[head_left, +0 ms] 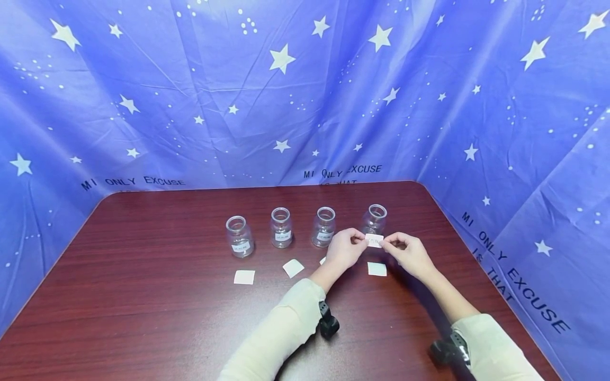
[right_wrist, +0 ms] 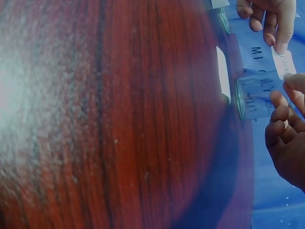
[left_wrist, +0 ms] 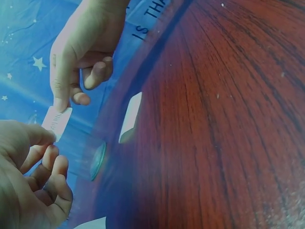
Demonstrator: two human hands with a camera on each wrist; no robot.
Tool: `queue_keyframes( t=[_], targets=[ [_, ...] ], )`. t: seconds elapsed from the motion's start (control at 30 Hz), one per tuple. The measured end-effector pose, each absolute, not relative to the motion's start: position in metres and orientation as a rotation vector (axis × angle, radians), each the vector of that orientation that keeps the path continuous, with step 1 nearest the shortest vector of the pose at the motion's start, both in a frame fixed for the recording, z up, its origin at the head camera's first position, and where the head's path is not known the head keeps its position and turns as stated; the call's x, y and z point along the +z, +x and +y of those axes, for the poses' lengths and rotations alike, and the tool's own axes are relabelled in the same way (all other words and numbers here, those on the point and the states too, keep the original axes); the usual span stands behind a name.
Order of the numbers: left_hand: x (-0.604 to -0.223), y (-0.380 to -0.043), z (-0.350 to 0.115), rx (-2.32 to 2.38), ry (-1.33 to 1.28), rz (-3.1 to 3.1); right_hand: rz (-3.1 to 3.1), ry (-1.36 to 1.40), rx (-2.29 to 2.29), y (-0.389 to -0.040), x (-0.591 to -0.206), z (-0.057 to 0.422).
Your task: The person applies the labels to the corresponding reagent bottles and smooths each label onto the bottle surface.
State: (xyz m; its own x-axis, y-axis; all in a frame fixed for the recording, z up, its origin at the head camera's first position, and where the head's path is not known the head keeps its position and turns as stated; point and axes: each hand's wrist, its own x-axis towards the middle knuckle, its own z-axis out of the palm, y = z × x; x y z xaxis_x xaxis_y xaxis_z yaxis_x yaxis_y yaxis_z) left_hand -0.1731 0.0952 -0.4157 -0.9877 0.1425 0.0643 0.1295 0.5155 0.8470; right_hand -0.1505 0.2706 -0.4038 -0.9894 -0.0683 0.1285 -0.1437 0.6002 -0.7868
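Observation:
Both hands pinch a small white label (head_left: 374, 241) with dark writing, one at each end. The left hand (head_left: 344, 248) has its left edge between thumb and finger; the right hand (head_left: 411, 255) has the right edge. Behind the label stands a clear glass jar (head_left: 377, 212), its lower front partly hidden by the label and hands. In the left wrist view the label (left_wrist: 57, 123) is stretched between the two thumbs, in front of the jar. A white paper piece (head_left: 377, 269) lies on the table just below the hands.
To the left stand three more glass jars, the far-left jar (head_left: 236, 233), a middle jar (head_left: 281, 225) and another jar (head_left: 325, 222), each bearing a white label. Paper pieces lie before them, including one (head_left: 244, 277) at left. A starry blue curtain (head_left: 281, 106) borders the dark wooden table (head_left: 167, 317).

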Motion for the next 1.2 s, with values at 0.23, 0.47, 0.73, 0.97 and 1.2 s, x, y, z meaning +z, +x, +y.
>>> queue_keyframes(
  t=[0.23,0.47,0.73,0.97,1.2],
  targets=[
    [-0.418,-0.176,0.098,1.480,0.229,2.767,-2.697,0.199,1.346,-0.161,-0.424,0.282],
    [-0.421,-0.178,0.102,1.432,0.234,2.823,-2.672,0.199,1.256,-0.164,-0.426,0.282],
    [-0.428,-0.179,0.104,1.347,0.229,2.900,-2.678,0.170,1.269,-0.167,-0.432,0.282],
    [-0.428,-0.182,0.105,1.297,0.186,2.948,-2.648,0.140,1.270,-0.170,-0.435,0.278],
    [-0.427,-0.185,0.105,1.286,0.193,2.991,-2.588,0.107,1.247,-0.173,-0.438,0.274]
  ],
)
